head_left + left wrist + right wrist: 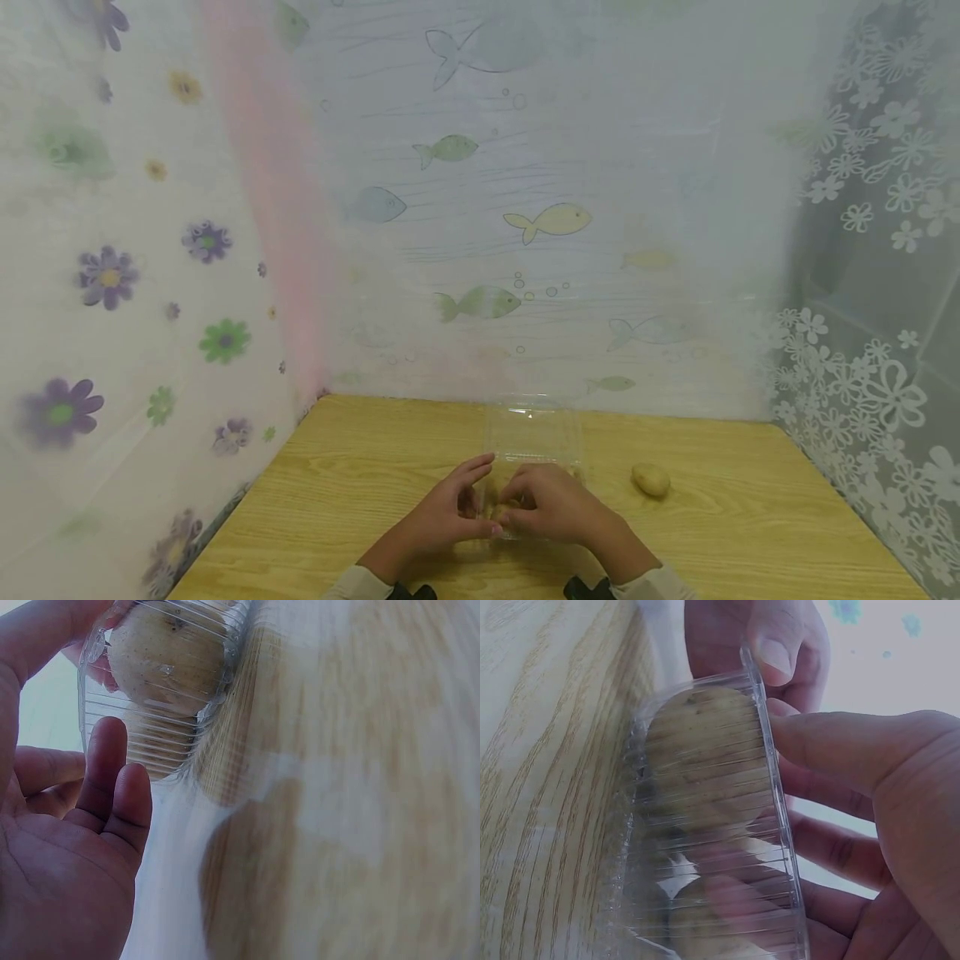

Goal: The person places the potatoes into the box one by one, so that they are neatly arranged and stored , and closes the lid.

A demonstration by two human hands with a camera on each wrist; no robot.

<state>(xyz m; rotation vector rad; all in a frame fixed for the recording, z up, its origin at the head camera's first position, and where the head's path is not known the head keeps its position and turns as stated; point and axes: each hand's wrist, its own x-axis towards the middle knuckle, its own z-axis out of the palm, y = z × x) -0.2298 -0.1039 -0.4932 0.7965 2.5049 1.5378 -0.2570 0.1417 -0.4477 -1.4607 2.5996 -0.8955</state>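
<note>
A clear plastic clamshell container (532, 433) stands on the table with its lid raised at the back. Through its ribbed wall in the left wrist view shows a potato (169, 660), with another below it. My left hand (446, 508) holds the container's left end, thumb by the front rim; its ring and little fingers curl loosely off the wall. My right hand (555, 504) reaches over the rim with bent fingers and holds a potato (705, 761) inside. Both hands partly hide the contents in the head view.
A loose potato (651, 481) lies on the wood-grain table (750, 517), right of the container. Printed plastic curtains (465, 233) with fish and flowers hang behind the table and along both sides.
</note>
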